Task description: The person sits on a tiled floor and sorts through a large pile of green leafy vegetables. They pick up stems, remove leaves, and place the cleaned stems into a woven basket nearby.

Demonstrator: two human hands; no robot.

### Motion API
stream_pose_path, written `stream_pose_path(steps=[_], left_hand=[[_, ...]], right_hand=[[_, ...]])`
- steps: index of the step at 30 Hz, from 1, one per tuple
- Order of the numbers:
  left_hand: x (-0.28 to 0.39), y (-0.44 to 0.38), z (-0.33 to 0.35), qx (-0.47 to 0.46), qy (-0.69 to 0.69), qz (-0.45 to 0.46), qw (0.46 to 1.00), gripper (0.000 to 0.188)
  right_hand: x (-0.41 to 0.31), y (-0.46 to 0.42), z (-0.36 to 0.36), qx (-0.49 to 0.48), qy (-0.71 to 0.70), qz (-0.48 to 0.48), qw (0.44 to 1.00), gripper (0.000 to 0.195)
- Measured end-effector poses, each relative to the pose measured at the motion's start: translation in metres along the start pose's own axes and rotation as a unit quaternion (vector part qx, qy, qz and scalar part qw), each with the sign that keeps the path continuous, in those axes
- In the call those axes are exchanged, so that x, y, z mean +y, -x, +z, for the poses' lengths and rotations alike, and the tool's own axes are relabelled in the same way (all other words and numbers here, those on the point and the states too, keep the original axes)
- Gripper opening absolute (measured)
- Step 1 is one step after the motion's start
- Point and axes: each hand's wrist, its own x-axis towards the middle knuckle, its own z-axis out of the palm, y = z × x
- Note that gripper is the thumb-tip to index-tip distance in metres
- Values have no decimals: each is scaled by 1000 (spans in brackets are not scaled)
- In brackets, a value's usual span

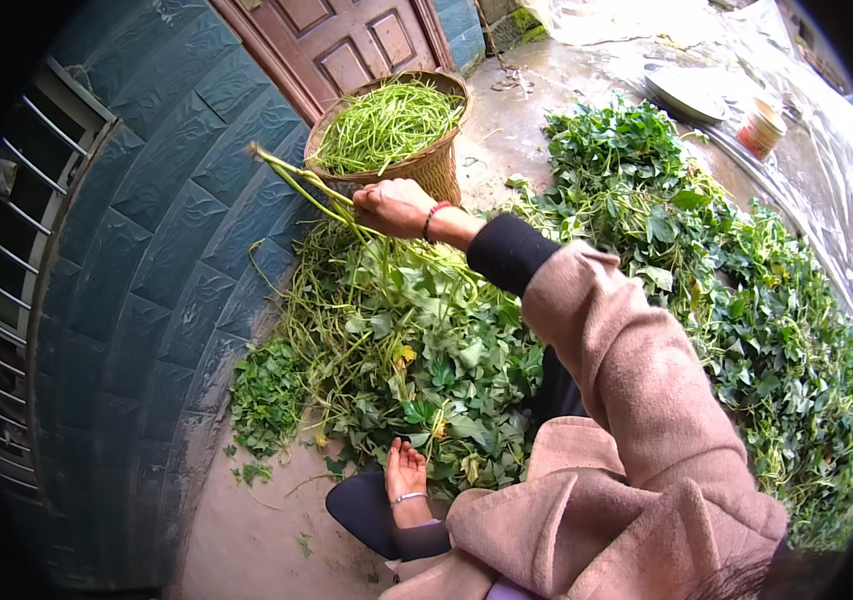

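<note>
My right hand (389, 208), with a red and dark beaded bracelet at the wrist, is raised and closed around a bunch of long green vine stems (306, 178). The cut or root end points to the upper left, and leafy parts trail down onto a large heap of leafy vines (434, 352). Palm up, my left hand (405, 472) lies low at the heap's near edge by my dark-clothed knee, fingers slightly curled, holding nothing visible; a silver bangle circles its wrist. Just beyond my right hand stands a woven basket (437, 169) full of trimmed green stems (389, 124).
A small pile of leaves (267, 397) lies by the blue tiled wall (171, 225). More vines (764, 337) spread along the right. Behind them are plastic sheeting (824, 195), a shallow round pan (685, 94) and a tub (762, 129). A brown panelled door (351, 45) stands behind the basket.
</note>
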Motion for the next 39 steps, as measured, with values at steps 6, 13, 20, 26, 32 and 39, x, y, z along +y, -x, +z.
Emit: stream_pose_path(steps=[6, 13, 20, 26, 32, 39], left_hand=[[16, 16, 46, 1, -124, 117, 985, 23], [37, 5, 152, -86, -334, 316, 884, 32], [16, -49, 191, -72, -463, 386, 795, 39], [12, -66, 167, -82, -420, 387, 817, 32], [36, -55, 168, -120, -388, 285, 868, 25], [77, -39, 179, -83, -251, 77, 961, 27]], right_hand=[[-11, 13, 18, -57, -48, 18, 997, 29], [-41, 54, 37, -89, -169, -10, 981, 27], [-75, 74, 45, -155, -184, -62, 969, 26], [-41, 108, 66, -110, -331, -27, 937, 31], [-2, 169, 122, -49, -265, -45, 962, 34], [-17, 169, 149, 1, -178, -39, 983, 37]])
